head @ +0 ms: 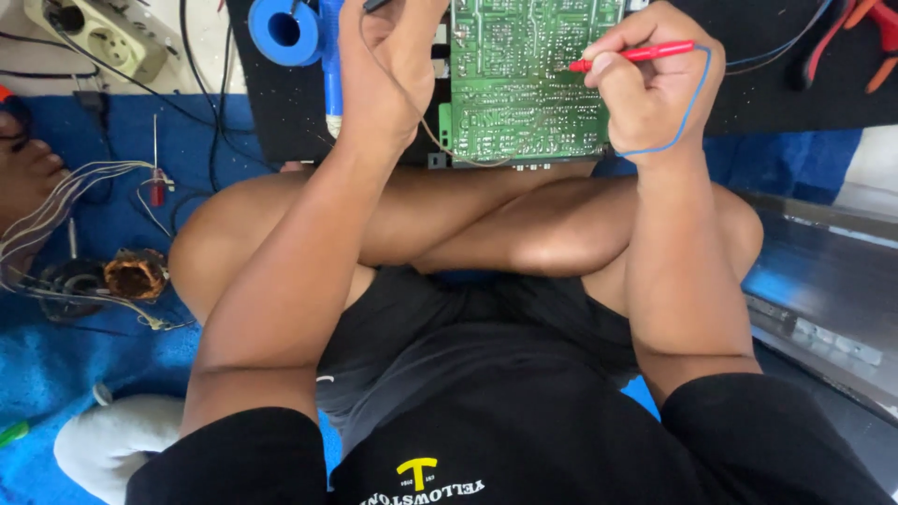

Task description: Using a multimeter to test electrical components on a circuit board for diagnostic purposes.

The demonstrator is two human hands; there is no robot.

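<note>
Red probe (636,53) is pinched in the right hand (655,79), tip on the green circuit board (524,79). Left hand (388,65) is closed over a dark probe at the board's left edge. Board judged light, stiff, fragile; best held by the edges.

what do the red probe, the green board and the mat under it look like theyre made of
Red probe in the right hand: likely moulded plastic, smooth with a slight sheen.
Green board: looks like a rigid laminate circuit board, green coated, dotted with pale solder points and traces.
Black mat: seemingly rubber or foam, matte, finely speckled; which one is unclear.
</note>
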